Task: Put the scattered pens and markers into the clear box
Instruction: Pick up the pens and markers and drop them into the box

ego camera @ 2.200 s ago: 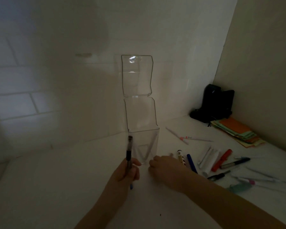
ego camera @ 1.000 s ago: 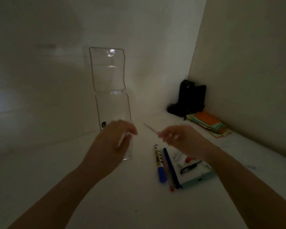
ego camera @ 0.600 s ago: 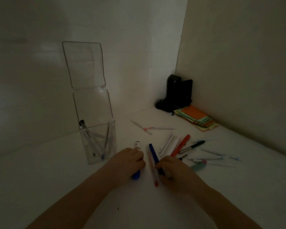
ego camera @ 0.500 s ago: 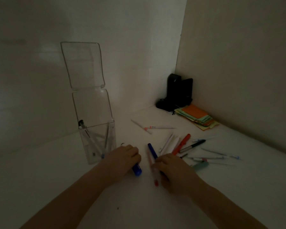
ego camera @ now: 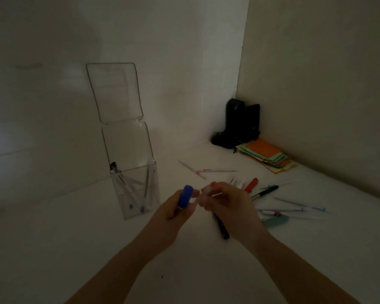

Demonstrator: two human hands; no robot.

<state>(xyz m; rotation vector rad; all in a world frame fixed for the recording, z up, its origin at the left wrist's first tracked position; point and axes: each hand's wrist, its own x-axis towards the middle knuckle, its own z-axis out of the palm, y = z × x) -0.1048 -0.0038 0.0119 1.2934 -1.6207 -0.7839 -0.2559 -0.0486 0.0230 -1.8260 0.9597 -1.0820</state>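
Several pens already stand in the clear box [ego camera: 138, 189], lid open, at left on the counter [ego camera: 75, 249]. Left hand [ego camera: 173, 208] is closed around a blue-capped marker [ego camera: 185, 196]; right hand [ego camera: 226, 202] grips pens, a dark pen [ego camera: 222, 227] poking out below. Plenty remain scattered at right, including an orange marker [ego camera: 251, 184] and black marker [ego camera: 264, 192]. Early going, I'd say.

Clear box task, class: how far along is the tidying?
Done: a few pens stand in the clear box, lid open. In hand: the left hand holds a blue-capped marker; the right hand grips pens. Left: about ten scattered pens on the table.
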